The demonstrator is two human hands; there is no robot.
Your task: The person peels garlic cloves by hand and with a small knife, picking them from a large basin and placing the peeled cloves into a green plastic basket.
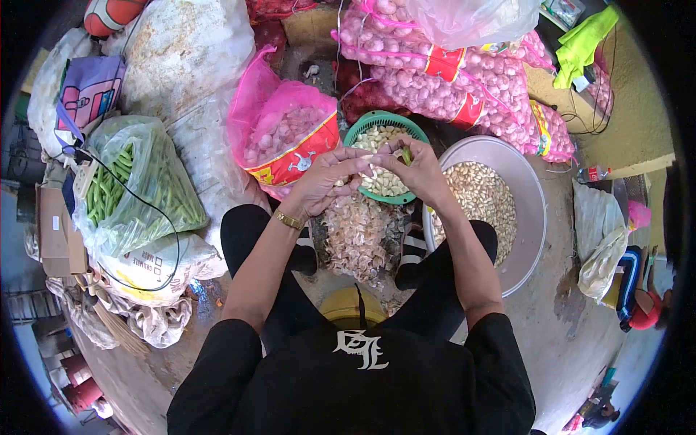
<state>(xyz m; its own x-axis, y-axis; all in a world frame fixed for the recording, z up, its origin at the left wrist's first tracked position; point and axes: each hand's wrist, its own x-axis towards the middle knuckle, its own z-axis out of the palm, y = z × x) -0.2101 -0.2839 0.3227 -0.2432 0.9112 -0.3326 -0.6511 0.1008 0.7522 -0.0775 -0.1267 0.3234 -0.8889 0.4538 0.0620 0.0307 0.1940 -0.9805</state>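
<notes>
Both of my hands meet over a green plastic basket (pixel 353 135) of peeled garlic cloves (pixel 384 136). My left hand (pixel 326 181), with a gold watch at its wrist, is closed, pinching a pale garlic clove (pixel 373 171) against the right fingertips. More cloves seem tucked in its curled fingers. My right hand (pixel 419 174) is closed too, and a small yellow-green thing (pixel 407 155) shows between its fingers; its kind is not clear. Below the hands lies a heap of garlic skins (pixel 355 235) on the floor between my feet.
A large pale tub (pixel 533 210) holding many cloves stands at the right. An open pink mesh sack of garlic (pixel 286 134) is at the left of the basket. Full garlic sacks (pixel 464 87) are piled behind. Bagged green beans (pixel 145 181) sit far left.
</notes>
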